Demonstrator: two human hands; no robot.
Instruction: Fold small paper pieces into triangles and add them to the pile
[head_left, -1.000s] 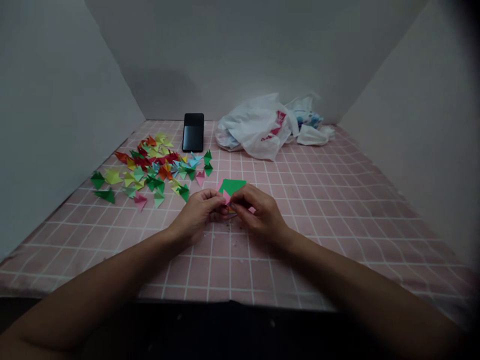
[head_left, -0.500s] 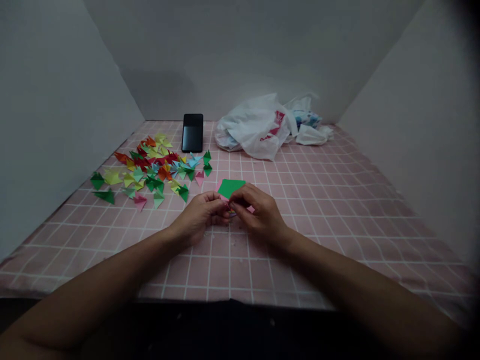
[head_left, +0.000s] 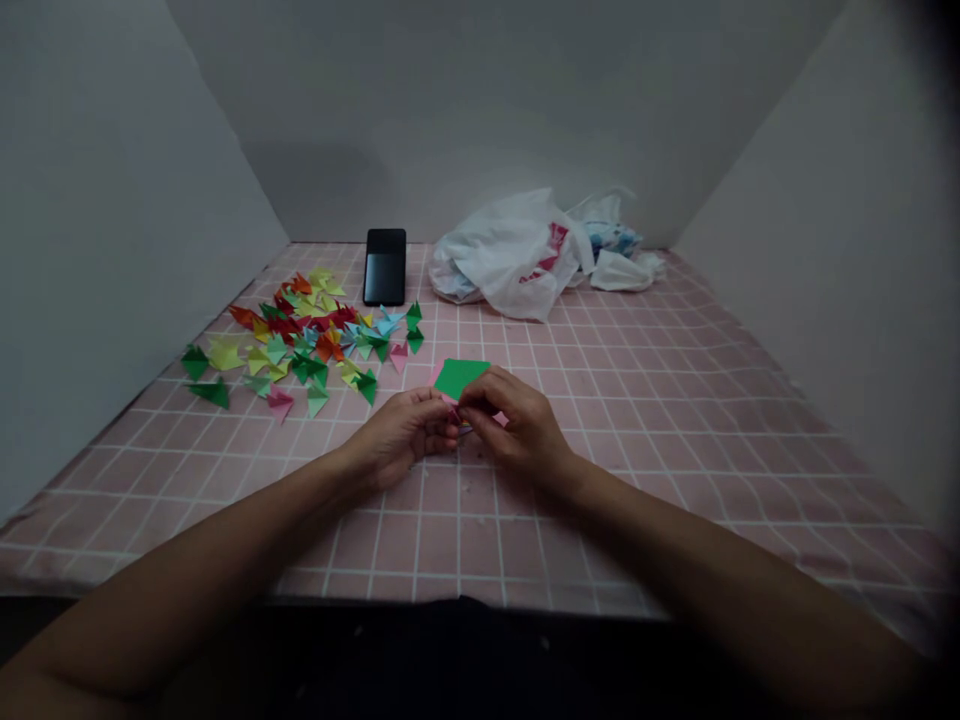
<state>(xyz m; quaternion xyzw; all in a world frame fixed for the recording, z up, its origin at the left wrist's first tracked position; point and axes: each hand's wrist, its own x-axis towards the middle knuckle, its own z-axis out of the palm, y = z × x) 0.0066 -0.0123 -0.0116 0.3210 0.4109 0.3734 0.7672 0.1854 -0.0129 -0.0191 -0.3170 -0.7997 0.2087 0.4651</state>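
My left hand [head_left: 409, 428] and my right hand [head_left: 517, 418] meet over the middle of the table, fingertips almost touching. Between them they pinch a small piece of pink paper [head_left: 453, 408], mostly hidden by the fingers. Just beyond and below the hands lies a stack of coloured paper with a green sheet [head_left: 460, 378] on top; pink and other colours show at its edges. To the left of the hands spreads a heap of small folded paper pieces [head_left: 307, 365] in green, yellow, red, orange, blue and pink.
A black phone [head_left: 385, 267] leans near the back wall. Right of it rests a crumpled white plastic bag [head_left: 517, 255] with red print, beside a white and blue packet [head_left: 616, 240]. A pink checked cloth [head_left: 675, 420] covers the table. Pale walls stand at the back and both sides.
Hardly anything differs. My fingers have shifted very slightly around the small pink paper; the stack and the folded pieces stay where they were.
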